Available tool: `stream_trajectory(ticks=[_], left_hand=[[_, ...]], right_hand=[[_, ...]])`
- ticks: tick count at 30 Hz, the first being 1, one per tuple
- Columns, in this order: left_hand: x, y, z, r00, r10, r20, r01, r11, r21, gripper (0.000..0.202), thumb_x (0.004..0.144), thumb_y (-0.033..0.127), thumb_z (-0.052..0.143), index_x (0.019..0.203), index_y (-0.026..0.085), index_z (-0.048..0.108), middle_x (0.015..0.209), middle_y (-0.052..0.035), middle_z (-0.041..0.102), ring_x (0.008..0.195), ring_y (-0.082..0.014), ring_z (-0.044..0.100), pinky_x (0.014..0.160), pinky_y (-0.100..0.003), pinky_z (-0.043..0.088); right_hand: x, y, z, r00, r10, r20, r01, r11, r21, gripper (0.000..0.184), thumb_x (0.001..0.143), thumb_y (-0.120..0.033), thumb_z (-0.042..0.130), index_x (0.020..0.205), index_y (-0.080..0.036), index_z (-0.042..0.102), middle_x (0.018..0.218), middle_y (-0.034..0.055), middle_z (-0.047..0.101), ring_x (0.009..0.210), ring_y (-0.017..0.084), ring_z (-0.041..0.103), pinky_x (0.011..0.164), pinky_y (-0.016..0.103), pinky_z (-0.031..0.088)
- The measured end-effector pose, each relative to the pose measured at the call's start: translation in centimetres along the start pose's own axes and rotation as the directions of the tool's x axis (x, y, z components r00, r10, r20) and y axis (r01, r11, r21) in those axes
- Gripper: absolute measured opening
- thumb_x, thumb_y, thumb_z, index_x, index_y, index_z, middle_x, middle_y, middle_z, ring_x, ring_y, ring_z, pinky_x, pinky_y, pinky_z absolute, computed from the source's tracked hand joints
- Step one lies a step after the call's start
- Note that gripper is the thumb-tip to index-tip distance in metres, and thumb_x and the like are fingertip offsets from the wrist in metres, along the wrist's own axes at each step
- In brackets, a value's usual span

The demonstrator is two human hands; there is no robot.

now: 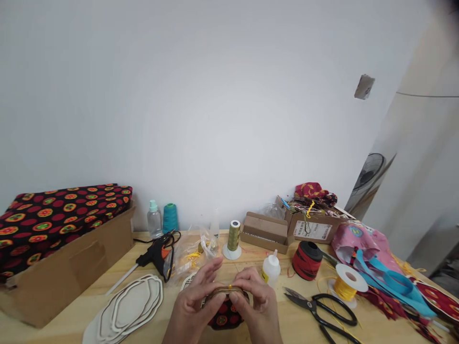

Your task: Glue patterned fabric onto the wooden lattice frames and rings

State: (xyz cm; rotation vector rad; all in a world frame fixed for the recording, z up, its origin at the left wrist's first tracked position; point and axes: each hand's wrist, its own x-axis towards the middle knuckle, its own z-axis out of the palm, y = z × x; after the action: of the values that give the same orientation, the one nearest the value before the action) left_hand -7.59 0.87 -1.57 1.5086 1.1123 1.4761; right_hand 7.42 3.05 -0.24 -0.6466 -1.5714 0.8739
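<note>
Both hands grip a small pouch-like piece (223, 319) low in the middle of the view. It has dark fabric with red round motifs, a brown rim along its top and a tiny yellow bit at the rim's centre. My left hand (196, 302) pinches the left part of the rim between thumb and fingers. On the other side, my right hand (257, 301) pinches the rim the same way, the two thumbs close together in front. The fingers hide the ends of the piece. A pale cut-out frame shows partly behind my left hand.
Black-handled scissors (315, 308), a yellow spool (344, 286), a red thread spool (307, 262) and a white squeeze bottle (271, 270) lie rightward. Leftward are pale cut-out frames (131, 306), a glue gun (155, 255) and a fabric-topped cardboard box (79, 272). A wall stands behind.
</note>
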Motion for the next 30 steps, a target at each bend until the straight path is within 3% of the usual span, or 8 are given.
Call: stream_trajectory(ticks=[3,7,13,18,23,25,30], left_hand=[[0.1,0.2,0.1,0.999,-0.042,-0.005,0.042,0.998,-0.043,0.019,0.072,0.035,0.061,0.084,0.025,0.071,0.128,-0.0072,0.050,0.123,-0.0279,0.036,0.102,-0.044,0.029],[0.4,1.0,0.2,0.983,-0.183,0.029,0.184,0.980,-0.075,0.027,0.073,0.041,0.058,0.092,0.026,0.069,0.129,-0.0059,0.050,0.125,-0.0277,0.033,0.102,-0.043,0.029],[0.6,1.7,-0.2,0.941,-0.327,-0.091,0.285,0.907,-0.309,0.034,0.074,0.043,0.057,0.102,0.025,0.064,0.130,-0.0045,0.049,0.121,-0.0275,0.040,0.099,-0.042,0.035],[0.8,1.8,-0.6,0.942,-0.304,-0.141,0.250,0.918,-0.307,0.041,0.071,0.043,0.060,0.104,0.020,0.063,0.120,-0.0076,0.058,0.117,-0.0277,0.045,0.098,-0.042,0.036],[1.1,1.8,-0.4,0.962,-0.266,0.056,0.271,0.951,-0.148,0.036,0.070,0.046,0.059,0.093,0.020,0.069,0.114,-0.0041,0.062,0.113,-0.0267,0.048,0.099,-0.040,0.033],[1.2,1.8,-0.4,0.961,-0.256,0.103,0.268,0.957,-0.116,0.032,0.072,0.044,0.058,0.093,0.022,0.069,0.111,-0.0021,0.064,0.109,-0.0258,0.052,0.099,-0.040,0.033],[1.1,1.8,-0.8,0.950,-0.308,0.042,0.309,0.922,-0.235,0.034,0.074,0.044,0.057,0.094,0.019,0.068,0.091,-0.0030,0.072,0.095,-0.0250,0.060,0.093,-0.042,0.040]], right_hand=[[0.1,0.2,0.0,0.998,0.034,-0.057,-0.033,0.999,0.027,0.011,0.071,-0.032,0.064,0.068,-0.023,0.069,0.066,0.0016,0.057,0.066,0.016,0.053,0.060,0.025,0.042],[0.3,0.7,-0.2,0.974,0.190,-0.123,-0.176,0.977,0.119,0.013,0.068,-0.034,0.066,0.066,-0.022,0.069,0.067,0.0019,0.058,0.067,0.017,0.054,0.061,0.026,0.044],[0.6,0.5,-0.3,0.967,0.253,-0.041,-0.247,0.961,0.123,0.022,0.073,-0.039,0.059,0.079,-0.022,0.071,0.080,0.0056,0.066,0.080,0.021,0.058,0.073,0.031,0.046],[0.7,0.7,-0.4,0.966,0.231,-0.119,-0.225,0.973,0.059,0.022,0.072,-0.038,0.061,0.066,-0.019,0.070,0.064,0.0034,0.062,0.064,0.017,0.055,0.062,0.027,0.045],[0.6,1.2,-0.8,0.956,0.213,-0.202,-0.208,0.977,0.046,0.024,0.074,-0.039,0.059,0.068,-0.018,0.070,0.065,0.0037,0.062,0.064,0.017,0.055,0.061,0.027,0.045],[0.7,1.1,-0.8,0.956,0.217,-0.198,-0.211,0.976,0.048,0.025,0.074,-0.039,0.058,0.072,-0.018,0.071,0.066,0.0042,0.063,0.065,0.018,0.056,0.062,0.027,0.046],[0.8,0.9,-0.2,0.965,0.241,-0.102,-0.238,0.970,0.044,0.027,0.072,-0.041,0.059,0.067,-0.017,0.070,0.066,0.0050,0.065,0.066,0.019,0.056,0.061,0.028,0.046]])
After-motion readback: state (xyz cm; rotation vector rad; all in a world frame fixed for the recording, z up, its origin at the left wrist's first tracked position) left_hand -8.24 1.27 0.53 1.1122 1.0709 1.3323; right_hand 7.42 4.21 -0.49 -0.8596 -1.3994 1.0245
